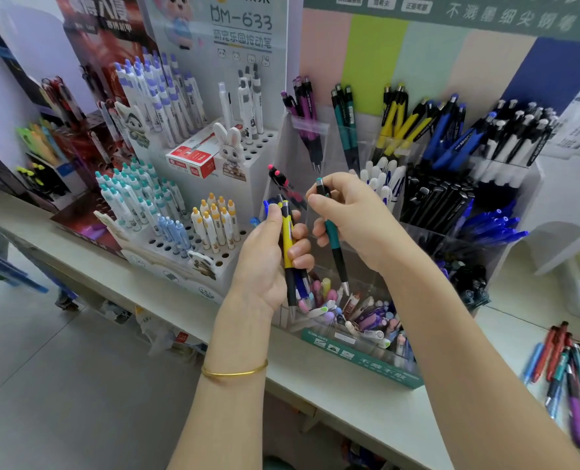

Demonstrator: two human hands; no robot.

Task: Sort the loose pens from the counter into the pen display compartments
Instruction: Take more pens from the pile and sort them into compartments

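A teal pen hung tip-down, pinched in the fingers of the right hand, just beside the left hand, which gripped a yellow pen among several. Loose pens lay well right of both hands, and a "BM-633" sign stood beyond them.

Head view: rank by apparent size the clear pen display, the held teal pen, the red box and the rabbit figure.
1. clear pen display, by far the largest
2. teal pen, though it is nearer the camera, so unsure
3. red box and rabbit figure look alike; not ranked
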